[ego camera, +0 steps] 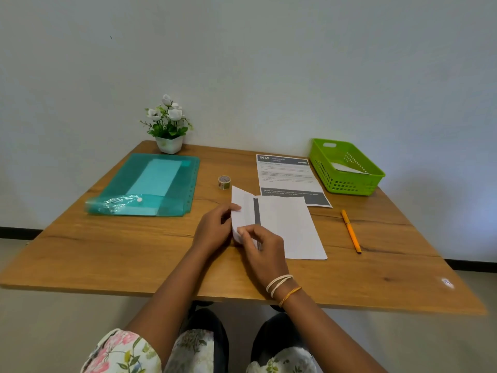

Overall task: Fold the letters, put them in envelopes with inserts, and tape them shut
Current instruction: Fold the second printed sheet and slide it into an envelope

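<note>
Just right of the tape (224, 182), the letter (285, 224) lies half-folded; the left hand (213, 228) pinches its turned flap, the right hand (265, 254) pinches the fold, likely creasing.

Wall (269, 63): plain, pale grey-white, unbroken across the far side; a tiny dark mark shows at upper left.
Skirting (18, 232): dark strip along the foot of the wall, seen at left and right of the table.
Floor (40, 332): light beige, smooth, visible below the near table edge.
Table (107, 251): wood-grain top in warm brown, rounded far-left corner, far edge touching or just beside the wall; dark knots and grain lines run across it.
Potted plant (168, 122): white flowers and green leaves in a small white pot, far left of the tabletop, against the wall.
Light: soft and even, a faint bluish cast on the wall at right.
</note>
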A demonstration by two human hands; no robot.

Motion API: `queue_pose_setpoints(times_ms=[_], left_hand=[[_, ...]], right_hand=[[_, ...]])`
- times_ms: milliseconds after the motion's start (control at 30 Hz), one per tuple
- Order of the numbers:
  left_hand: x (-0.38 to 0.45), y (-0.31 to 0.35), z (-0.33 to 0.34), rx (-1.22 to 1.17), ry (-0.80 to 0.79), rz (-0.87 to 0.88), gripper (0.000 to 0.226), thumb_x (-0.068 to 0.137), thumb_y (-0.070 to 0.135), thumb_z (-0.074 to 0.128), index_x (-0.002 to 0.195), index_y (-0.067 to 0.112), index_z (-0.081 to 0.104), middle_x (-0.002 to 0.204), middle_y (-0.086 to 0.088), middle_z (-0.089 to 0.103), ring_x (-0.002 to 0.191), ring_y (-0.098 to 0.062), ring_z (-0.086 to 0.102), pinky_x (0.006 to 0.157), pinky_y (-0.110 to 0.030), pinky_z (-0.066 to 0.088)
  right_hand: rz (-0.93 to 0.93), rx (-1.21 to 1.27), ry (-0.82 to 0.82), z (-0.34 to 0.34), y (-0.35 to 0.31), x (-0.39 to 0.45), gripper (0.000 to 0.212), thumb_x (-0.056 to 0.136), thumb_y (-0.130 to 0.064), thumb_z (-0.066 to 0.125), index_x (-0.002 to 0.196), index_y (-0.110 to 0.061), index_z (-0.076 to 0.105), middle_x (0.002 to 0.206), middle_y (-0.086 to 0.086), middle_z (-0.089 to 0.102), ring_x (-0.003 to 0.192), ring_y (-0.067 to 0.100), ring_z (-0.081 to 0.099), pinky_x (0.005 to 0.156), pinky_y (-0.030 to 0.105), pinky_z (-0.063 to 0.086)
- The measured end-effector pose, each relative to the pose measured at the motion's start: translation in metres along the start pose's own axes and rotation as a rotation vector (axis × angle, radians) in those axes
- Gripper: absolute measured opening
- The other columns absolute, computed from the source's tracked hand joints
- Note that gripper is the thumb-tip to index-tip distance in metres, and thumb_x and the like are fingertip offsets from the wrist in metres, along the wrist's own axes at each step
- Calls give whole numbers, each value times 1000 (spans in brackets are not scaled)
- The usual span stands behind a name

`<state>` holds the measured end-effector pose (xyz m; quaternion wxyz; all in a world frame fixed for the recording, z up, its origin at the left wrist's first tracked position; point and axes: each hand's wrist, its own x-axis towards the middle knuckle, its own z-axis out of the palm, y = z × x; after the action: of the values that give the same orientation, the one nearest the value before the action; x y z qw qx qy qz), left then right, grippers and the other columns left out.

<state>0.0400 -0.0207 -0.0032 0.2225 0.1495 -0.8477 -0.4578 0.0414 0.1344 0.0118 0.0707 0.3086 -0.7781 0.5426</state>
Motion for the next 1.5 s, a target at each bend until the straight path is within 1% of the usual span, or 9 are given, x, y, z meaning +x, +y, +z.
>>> queue_pose_setpoints(times_ms=[133,233,400,533,733,1033,1133,1300,1500], left_hand=[[0,1,0,2,16,39,21,98,22,50,112,31,64,127,3,60,106,-12,56,79,-40,57],[0,3,-1,-6,27,65,25,100,18,45,117,28,61,129,1,58,106,-9,51,82,-39,54],[-2,15,5,-56,41,63,46,100,18,46,144,28,36,127,13,52,113,0,46,86,-21,44],[-6,19,17,-68,12,51,55,100,24,46,149,32,24,138,1,53,124,-12,51,97,-39,49],[-13,27,31,154,-81,184,48,98,35,45,144,35,31,137,4,54,123,-16,53,102,-47,43],[-14,24,36,359,-156,218,44,99,38,42,142,27,41,138,6,53,124,-11,48,106,-35,26],[-15,25,36,365,-171,210,45,100,39,41,143,27,41,138,6,53,125,-11,48,107,-36,26],[-15,27,36,396,-180,189,46,100,42,39,144,27,38,142,6,50,128,-12,45,110,-36,25],[-16,25,36,440,-181,203,44,100,41,38,141,26,43,140,6,52,126,-10,46,110,-34,24]], right_hand=[[23,-254,6,-13,1,9,22,97,-23,49,107,-16,67,105,-2,66,95,8,59,77,8,45],[101,-520,-188,-23,3,25,30,96,-17,48,124,-14,61,125,5,61,112,19,57,99,26,47],[200,-295,-287,-26,6,31,31,101,-18,40,126,-14,59,133,6,56,118,21,54,90,19,46],[298,-107,-237,-29,9,35,30,102,-19,39,120,-15,62,129,3,59,114,18,53,82,13,39],[531,325,52,-38,12,47,21,98,-30,48,92,-19,65,98,7,70,93,21,66,87,39,53],[656,139,18,-56,20,64,18,88,-14,58,78,-2,65,81,18,63,81,32,64,71,40,56],[676,154,7,-55,20,66,23,89,-11,54,93,8,65,94,26,64,94,39,64,77,43,56],[614,25,95,-54,19,68,34,88,-9,55,121,-8,63,127,8,59,117,24,53,95,30,44],[666,-77,41,-55,26,60,43,86,-4,54,129,-9,55,134,11,54,119,27,53,97,33,44]])
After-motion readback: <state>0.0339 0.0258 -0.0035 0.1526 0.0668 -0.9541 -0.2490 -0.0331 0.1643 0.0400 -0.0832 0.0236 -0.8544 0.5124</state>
